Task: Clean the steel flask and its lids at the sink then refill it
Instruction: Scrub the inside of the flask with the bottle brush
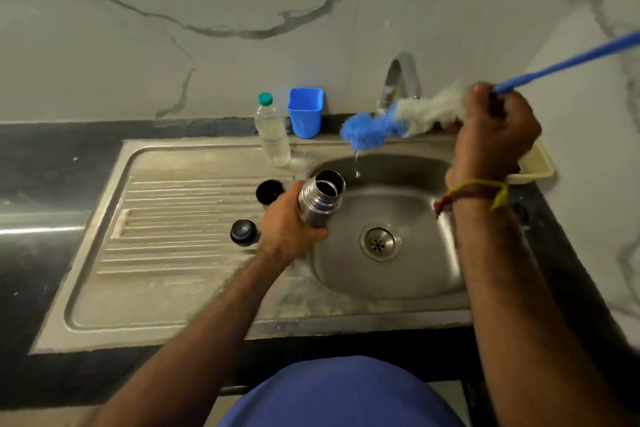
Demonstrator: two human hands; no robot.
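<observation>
Risk: my left hand point(289, 225) clamps the open steel flask point(320, 198); my right hand point(493, 135), gripping the dripping blue-and-white bottle brush point(391, 121), may miss its narrow mouth.

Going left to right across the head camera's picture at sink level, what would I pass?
Black stopper lid → black cup lid → left hand gripping the steel flask → sink drain → right hand holding the bottle brush.
</observation>
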